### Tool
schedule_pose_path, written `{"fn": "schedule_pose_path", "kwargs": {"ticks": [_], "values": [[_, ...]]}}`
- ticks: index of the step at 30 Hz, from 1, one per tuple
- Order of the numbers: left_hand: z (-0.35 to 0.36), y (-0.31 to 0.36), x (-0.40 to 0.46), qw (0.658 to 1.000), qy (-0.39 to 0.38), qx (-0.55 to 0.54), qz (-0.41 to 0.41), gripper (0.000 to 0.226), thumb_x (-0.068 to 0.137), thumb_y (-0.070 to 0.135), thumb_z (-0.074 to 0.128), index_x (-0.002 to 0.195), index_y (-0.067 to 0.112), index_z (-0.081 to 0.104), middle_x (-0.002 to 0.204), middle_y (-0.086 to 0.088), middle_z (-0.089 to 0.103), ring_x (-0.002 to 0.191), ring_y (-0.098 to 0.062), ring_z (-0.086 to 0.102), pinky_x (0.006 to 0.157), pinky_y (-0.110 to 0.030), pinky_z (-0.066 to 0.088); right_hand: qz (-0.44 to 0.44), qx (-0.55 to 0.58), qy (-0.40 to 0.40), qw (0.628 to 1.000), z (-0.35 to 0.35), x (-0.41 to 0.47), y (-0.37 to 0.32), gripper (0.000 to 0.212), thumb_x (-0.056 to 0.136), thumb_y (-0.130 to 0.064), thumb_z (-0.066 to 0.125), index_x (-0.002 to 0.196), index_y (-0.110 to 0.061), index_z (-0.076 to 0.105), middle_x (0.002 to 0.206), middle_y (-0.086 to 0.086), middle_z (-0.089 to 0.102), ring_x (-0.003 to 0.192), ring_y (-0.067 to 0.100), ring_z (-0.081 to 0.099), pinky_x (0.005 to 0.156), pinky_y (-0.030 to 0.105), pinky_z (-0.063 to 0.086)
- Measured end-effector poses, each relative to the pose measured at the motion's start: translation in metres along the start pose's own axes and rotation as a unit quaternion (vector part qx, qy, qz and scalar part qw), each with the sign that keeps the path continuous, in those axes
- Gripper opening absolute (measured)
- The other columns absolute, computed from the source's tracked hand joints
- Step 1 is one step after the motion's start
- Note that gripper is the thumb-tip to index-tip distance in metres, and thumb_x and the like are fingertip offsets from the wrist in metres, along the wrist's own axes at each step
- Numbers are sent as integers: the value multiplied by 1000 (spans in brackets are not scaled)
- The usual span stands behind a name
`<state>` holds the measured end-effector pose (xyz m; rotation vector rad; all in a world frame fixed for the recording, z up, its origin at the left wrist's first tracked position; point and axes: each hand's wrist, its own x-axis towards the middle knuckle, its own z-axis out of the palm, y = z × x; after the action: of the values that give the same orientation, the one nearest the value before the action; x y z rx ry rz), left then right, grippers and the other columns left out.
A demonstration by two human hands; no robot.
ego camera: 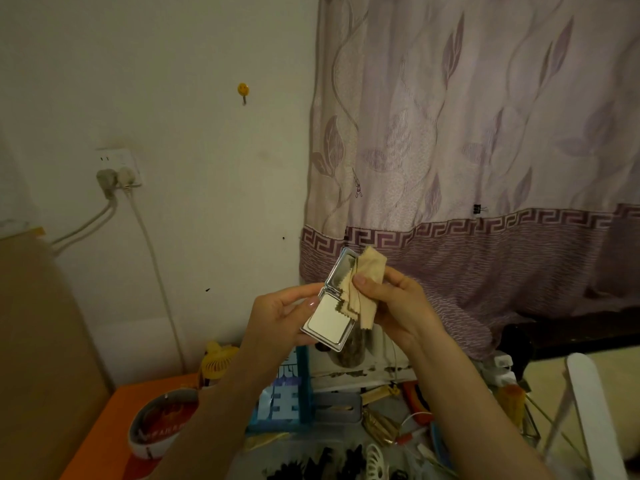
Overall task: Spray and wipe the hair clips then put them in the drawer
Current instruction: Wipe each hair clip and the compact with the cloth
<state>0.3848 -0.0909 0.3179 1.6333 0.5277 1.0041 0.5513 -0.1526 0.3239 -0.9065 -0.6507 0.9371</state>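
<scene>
My left hand [277, 317] holds an open silver compact mirror [327, 320] by its lower half, thumb on the edge. My right hand [394, 303] grips a tan wiping cloth [367, 271] and presses it with the thumb against the mirror's upper half. Both hands are raised in front of the curtain. Several dark hair clips [311, 462] and a white claw clip [375, 460] lie on the cluttered table at the bottom edge. No spray bottle or drawer can be made out.
Below the hands are a blue box [280, 400], a grey tin [337, 407], a round red and white tin [162, 424] on an orange surface [104, 427], a yellow fan [218, 362] and a jar [348, 351]. Plugs and cables hang at a wall socket [119, 171]. A curtain [485, 168] is at right.
</scene>
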Motion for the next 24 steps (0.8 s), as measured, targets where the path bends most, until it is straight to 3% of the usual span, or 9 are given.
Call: {"fn": "schedule_pose_path", "kwargs": {"ticks": [7,13,21,24], "values": [[0,0,1,1000,0,-7,-3,25,92,3,55,100,22,69,88,3,75,80,-19,73,55,-23,57,-15,1,-6,1000,0,-1,4,41,58,5,74,97,-3,64,84,14,74,71,24,72,56,31,57],[2,1,1,1000,-17,-1,13,31,91,0,55,113,20,64,88,1,74,78,-18,73,58,-27,59,-40,-61,36,997,10,-4,7,62,43,-11,84,100,-4,61,92,15,72,77,26,72,57,31,56],[-5,-4,-1,998,-47,18,23,31,91,3,56,105,29,66,82,9,75,80,-12,73,58,-22,57,-50,-64,68,994,13,-3,10,35,64,-3,82,92,0,62,89,16,71,71,23,71,56,29,56],[-8,-5,-3,997,-60,28,32,33,91,2,55,107,29,65,83,13,75,81,-9,72,58,-20,57,-51,-56,76,994,13,-3,12,21,68,-5,80,79,-5,61,82,13,71,67,20,70,55,27,56]]}}
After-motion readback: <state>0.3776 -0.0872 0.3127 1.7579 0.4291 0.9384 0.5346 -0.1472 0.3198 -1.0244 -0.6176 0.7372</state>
